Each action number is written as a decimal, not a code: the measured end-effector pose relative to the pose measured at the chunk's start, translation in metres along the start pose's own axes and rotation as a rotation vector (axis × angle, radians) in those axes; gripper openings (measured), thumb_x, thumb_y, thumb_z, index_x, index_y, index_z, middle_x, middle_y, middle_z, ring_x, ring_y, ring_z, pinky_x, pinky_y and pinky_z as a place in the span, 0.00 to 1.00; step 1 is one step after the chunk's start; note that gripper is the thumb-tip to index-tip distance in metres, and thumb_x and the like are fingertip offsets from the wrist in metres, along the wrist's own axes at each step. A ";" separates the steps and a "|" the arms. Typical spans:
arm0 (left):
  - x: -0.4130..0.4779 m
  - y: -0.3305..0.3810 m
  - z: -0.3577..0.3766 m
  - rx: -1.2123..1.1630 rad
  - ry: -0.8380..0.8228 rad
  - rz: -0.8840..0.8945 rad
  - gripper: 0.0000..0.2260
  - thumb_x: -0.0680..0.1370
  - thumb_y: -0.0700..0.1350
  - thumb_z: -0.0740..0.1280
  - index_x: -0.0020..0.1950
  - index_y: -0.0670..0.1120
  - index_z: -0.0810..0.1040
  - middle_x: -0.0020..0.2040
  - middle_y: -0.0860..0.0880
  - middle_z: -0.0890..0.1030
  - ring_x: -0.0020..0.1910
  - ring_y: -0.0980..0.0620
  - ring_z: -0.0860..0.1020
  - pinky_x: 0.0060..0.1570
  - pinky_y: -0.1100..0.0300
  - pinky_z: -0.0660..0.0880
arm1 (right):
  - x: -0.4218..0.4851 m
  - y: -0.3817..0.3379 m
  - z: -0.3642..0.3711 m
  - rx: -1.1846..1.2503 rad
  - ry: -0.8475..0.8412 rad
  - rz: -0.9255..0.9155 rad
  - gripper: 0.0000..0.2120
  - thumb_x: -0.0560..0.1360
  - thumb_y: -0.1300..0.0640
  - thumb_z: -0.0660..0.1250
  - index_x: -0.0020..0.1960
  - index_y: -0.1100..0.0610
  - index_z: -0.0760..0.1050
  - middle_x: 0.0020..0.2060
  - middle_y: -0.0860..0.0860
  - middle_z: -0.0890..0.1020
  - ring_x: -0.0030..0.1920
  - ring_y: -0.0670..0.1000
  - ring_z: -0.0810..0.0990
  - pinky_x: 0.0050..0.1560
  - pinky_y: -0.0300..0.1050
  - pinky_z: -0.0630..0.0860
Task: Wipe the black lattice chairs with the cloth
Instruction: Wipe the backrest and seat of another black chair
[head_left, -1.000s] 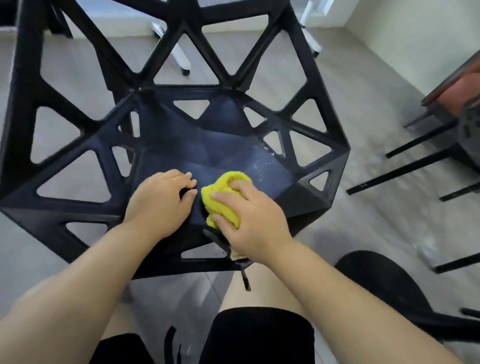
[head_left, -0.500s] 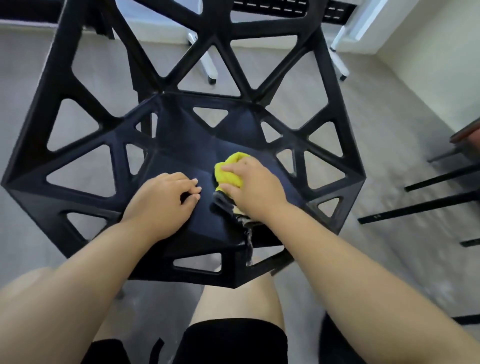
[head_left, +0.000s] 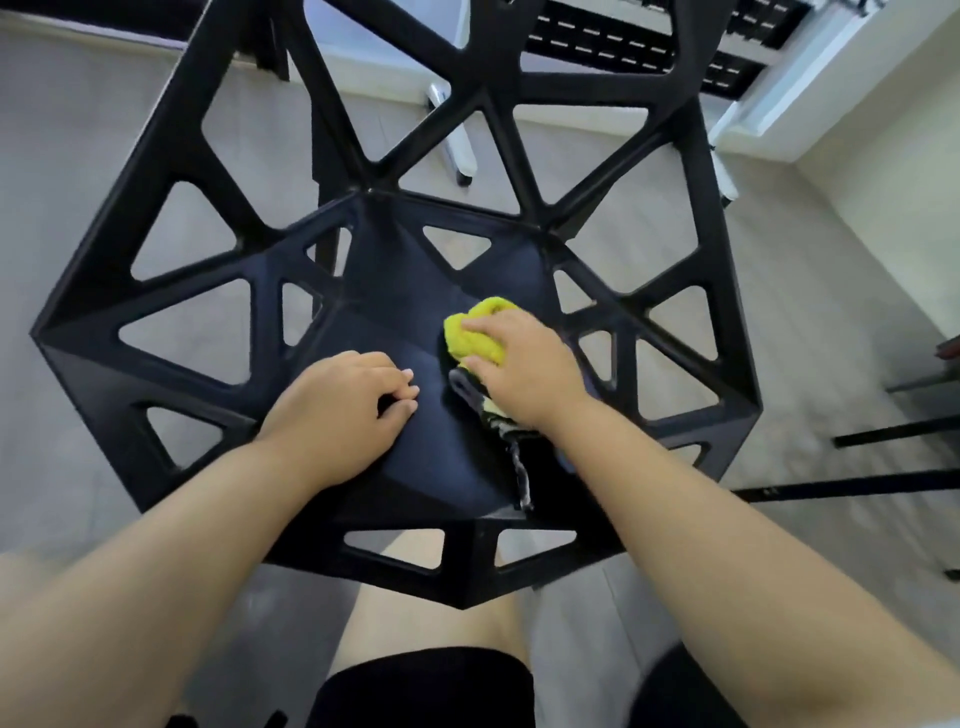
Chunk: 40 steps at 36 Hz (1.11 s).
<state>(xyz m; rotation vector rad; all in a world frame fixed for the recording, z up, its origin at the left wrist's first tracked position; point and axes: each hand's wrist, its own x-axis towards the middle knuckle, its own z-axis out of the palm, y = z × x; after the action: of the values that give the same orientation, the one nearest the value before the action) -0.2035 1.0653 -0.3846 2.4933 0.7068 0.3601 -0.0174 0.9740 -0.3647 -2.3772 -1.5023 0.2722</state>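
Note:
A black lattice chair (head_left: 171, 358) with triangular cut-outs fills the view, seen from above its seat. My right hand (head_left: 524, 369) grips a bunched yellow cloth (head_left: 475, 335) and holds it down on the right middle of the seat; a dark frayed edge of the cloth trails out under my wrist toward the front. My left hand (head_left: 343, 410) rests on the seat's front left, its fingers curled loosely with the tips on the plastic, holding nothing.
Grey floor surrounds the chair. Black furniture legs (head_left: 893, 434) cross the floor at the right. A white chair base (head_left: 457, 140) shows through the backrest lattice. My knees sit under the chair's front edge.
My right hand has slid the yellow cloth away from me, from the seat's front edge toward its middle right. My left hand has stayed in place on the seat.

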 end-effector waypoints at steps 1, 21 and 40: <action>0.001 0.000 0.000 -0.004 -0.006 -0.004 0.17 0.74 0.55 0.57 0.47 0.49 0.83 0.48 0.55 0.81 0.48 0.50 0.77 0.52 0.53 0.73 | 0.001 0.001 0.001 -0.023 -0.049 -0.051 0.18 0.75 0.51 0.66 0.65 0.47 0.74 0.64 0.47 0.74 0.63 0.50 0.72 0.59 0.48 0.71; 0.026 0.006 -0.002 0.082 0.007 -0.085 0.07 0.75 0.53 0.66 0.40 0.51 0.79 0.42 0.56 0.77 0.50 0.53 0.74 0.48 0.57 0.70 | 0.042 0.022 0.006 -0.104 -0.023 -0.207 0.20 0.76 0.50 0.65 0.68 0.47 0.70 0.64 0.49 0.72 0.62 0.53 0.72 0.57 0.49 0.71; 0.083 -0.005 0.035 0.337 0.116 -0.088 0.24 0.71 0.58 0.55 0.54 0.46 0.81 0.55 0.44 0.77 0.50 0.40 0.75 0.45 0.47 0.75 | 0.138 0.022 0.026 -0.200 0.173 -0.083 0.20 0.77 0.52 0.62 0.68 0.49 0.68 0.64 0.56 0.68 0.56 0.61 0.75 0.51 0.49 0.71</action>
<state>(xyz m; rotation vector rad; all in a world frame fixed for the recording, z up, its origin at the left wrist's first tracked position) -0.1235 1.1004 -0.4078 2.7596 0.9921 0.3826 0.0522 1.0946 -0.3959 -2.4077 -1.6064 -0.1064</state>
